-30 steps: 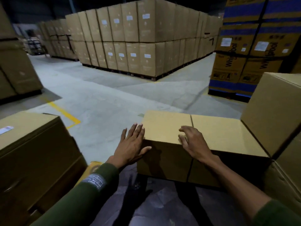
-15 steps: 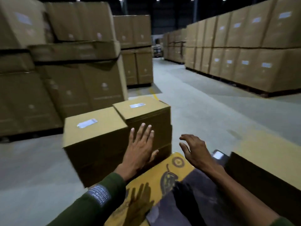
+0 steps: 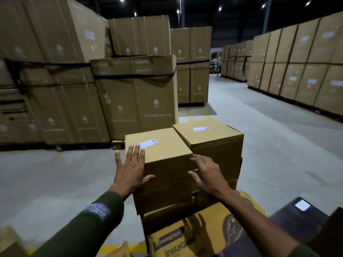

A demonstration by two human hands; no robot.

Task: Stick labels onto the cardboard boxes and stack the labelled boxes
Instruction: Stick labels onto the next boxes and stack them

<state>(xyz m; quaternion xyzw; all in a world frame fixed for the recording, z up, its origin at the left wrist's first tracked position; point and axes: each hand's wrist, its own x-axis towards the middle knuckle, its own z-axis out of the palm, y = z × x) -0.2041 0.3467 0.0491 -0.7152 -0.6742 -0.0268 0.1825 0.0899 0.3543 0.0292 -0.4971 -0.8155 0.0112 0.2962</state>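
Hands [image 3: 167, 171] beside square cardboard box [image 3: 163, 156]

The label [image 3: 148, 143] print on the near box [image 3: 163, 151] is too small to read. At 5 o'clock, the printed carton [image 3: 194, 236] runs off the bottom edge, its lettering blurred.
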